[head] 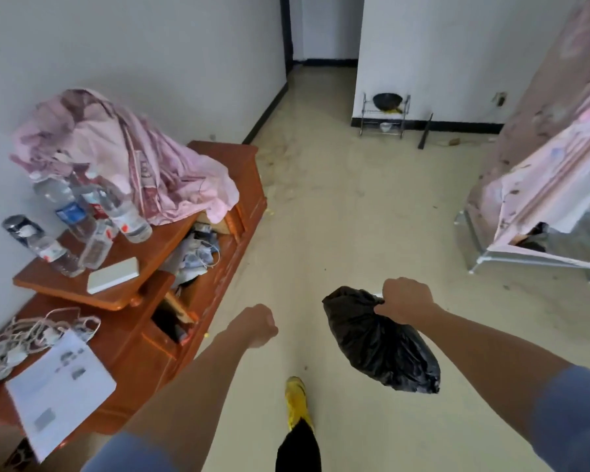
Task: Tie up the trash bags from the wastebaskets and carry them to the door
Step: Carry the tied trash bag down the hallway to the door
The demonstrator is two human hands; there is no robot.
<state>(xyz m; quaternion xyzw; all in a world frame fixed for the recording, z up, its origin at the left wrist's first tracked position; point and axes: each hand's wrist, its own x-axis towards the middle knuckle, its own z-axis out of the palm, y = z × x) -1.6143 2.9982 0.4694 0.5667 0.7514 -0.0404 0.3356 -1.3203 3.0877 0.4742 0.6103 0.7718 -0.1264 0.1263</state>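
Black trash bag [382, 345] hangs lower centre of frame, above the floor [338, 216], just below-left of the right grip [406, 299], which clenches its gathered neck. The left grip [256, 323]: fisted, holding nothing.

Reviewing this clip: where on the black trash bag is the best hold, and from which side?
Grip the black trash bag at its gathered neck, coming from above, as the right hand does. The neck is bunched narrow enough for curled fingers; the bulky, slack body hangs below and probably offers no firm hold.
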